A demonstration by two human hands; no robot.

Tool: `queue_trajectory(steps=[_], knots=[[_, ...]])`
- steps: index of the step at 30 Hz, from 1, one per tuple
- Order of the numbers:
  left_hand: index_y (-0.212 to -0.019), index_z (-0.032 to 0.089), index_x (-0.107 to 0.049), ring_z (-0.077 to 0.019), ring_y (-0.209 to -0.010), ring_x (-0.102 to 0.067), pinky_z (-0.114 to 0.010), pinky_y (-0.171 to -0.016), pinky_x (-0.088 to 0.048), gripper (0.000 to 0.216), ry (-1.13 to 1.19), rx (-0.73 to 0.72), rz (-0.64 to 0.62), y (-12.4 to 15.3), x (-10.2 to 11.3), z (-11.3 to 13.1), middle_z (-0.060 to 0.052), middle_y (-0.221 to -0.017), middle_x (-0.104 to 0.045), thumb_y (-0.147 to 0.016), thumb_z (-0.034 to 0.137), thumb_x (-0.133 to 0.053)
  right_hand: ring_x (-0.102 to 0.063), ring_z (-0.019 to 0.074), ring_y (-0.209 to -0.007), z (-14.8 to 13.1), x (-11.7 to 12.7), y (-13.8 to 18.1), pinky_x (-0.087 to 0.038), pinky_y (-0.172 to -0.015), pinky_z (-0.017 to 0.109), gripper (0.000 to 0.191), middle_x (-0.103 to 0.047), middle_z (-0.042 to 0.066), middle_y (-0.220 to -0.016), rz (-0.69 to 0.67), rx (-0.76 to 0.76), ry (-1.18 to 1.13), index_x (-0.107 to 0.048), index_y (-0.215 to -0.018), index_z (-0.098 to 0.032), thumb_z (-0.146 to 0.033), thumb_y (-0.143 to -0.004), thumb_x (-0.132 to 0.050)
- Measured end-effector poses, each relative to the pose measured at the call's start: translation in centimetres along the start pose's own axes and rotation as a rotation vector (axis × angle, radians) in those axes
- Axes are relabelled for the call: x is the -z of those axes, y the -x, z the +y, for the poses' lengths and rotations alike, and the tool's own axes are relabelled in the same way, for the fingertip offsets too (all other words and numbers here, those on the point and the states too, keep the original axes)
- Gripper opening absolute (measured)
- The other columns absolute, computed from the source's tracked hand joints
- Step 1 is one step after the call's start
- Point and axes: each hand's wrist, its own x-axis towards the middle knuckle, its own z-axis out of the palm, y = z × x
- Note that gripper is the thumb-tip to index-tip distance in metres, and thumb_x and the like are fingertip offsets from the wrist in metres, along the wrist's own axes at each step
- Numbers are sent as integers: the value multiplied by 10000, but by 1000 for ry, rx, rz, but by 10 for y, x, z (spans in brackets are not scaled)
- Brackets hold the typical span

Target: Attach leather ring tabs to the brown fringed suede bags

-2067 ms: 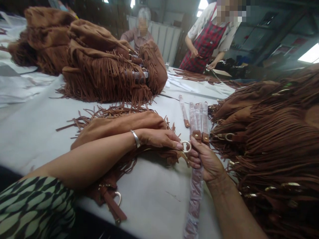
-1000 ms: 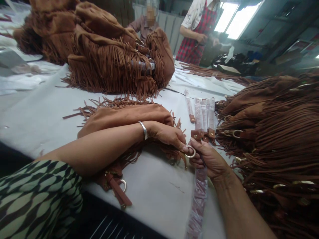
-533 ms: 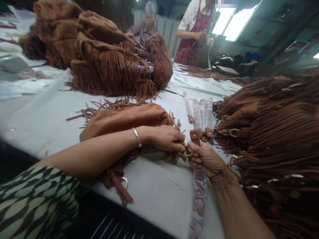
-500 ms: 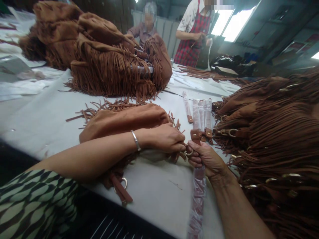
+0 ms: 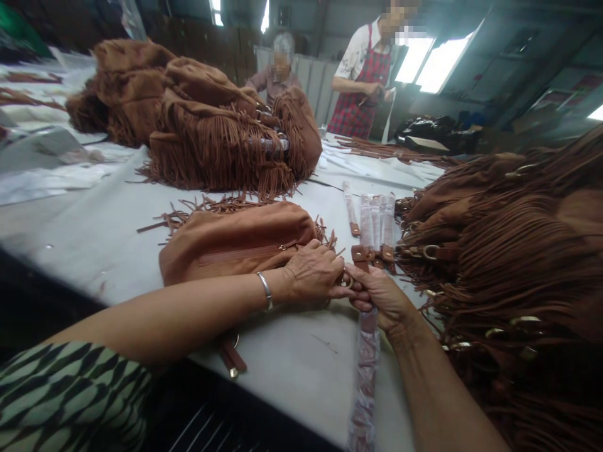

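Note:
A brown suede fringed bag (image 5: pixel 235 242) lies on the grey table (image 5: pixel 301 364) in front of me. My left hand (image 5: pixel 313 273), a silver bangle on its wrist, pinches the metal ring (image 5: pixel 346 280) at the bag's right end. My right hand (image 5: pixel 381 298) is closed round a brown strap wrapped in clear plastic (image 5: pixel 365 370), holding its leather end (image 5: pixel 360 256) against the ring. The ring is mostly hidden by my fingers.
Several more wrapped straps (image 5: pixel 377 220) lie just beyond my hands. A big heap of fringed bags (image 5: pixel 509 263) fills the right side, another pile (image 5: pixel 207 125) sits at the back left. Two people stand or sit at the table's far end.
My left hand has curled tighter over the ring, which showed clearly two seconds ago. The bag's zipper side has come into view and my right hand stays gripped on the strap.

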Motion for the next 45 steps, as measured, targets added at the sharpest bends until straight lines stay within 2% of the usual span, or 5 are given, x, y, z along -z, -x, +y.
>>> queue_trajectory(steps=[6, 17, 25, 34, 45], knots=[[-811, 157, -584, -206, -754, -555, -347, -723, -314, 443, 42, 20, -23, -2, 4, -4, -52, -784, -629, -860, 569, -429, -301, 21, -320, -14, 20, 8, -195, -273, 128, 532, -514, -15, -534, 64, 71, 33, -622, -764, -123, -639, -801, -495], [-740, 177, -592, -143, -725, -547, -287, -712, -317, 394, 346, 69, 138, 8, 12, -19, -1, -728, -616, -835, 550, -509, -261, 15, -365, -18, 12, 20, -115, -335, 157, 439, -428, -55, -550, 46, 176, 278, -634, -864, -143, -570, -764, -612], [-737, 186, -586, -149, -729, -545, -315, -740, -299, 331, 336, 62, 94, 5, 16, -15, 8, -726, -618, -841, 490, -506, -187, 25, -423, -23, 14, 29, -87, -382, 175, 412, -299, -80, -509, 35, 214, 442, -650, -898, -103, -475, -728, -699], [-769, 196, -575, -167, -739, -537, -336, -716, -275, 368, 257, 57, 68, 4, 14, -14, -1, -729, -604, -863, 528, -447, -393, 47, -353, -21, 12, 26, -230, -295, 136, 490, -594, 19, -576, 33, 137, 464, -606, -875, -124, -600, -819, -505], [-750, 181, -574, -148, -689, -521, -319, -682, -297, 342, 251, 70, -22, 2, 17, -15, 4, -747, -616, -851, 492, -473, -515, 89, -360, -13, 13, 15, -314, -268, 148, 387, -680, 66, -693, -27, 92, 358, -538, -911, -152, -527, -816, -550]])
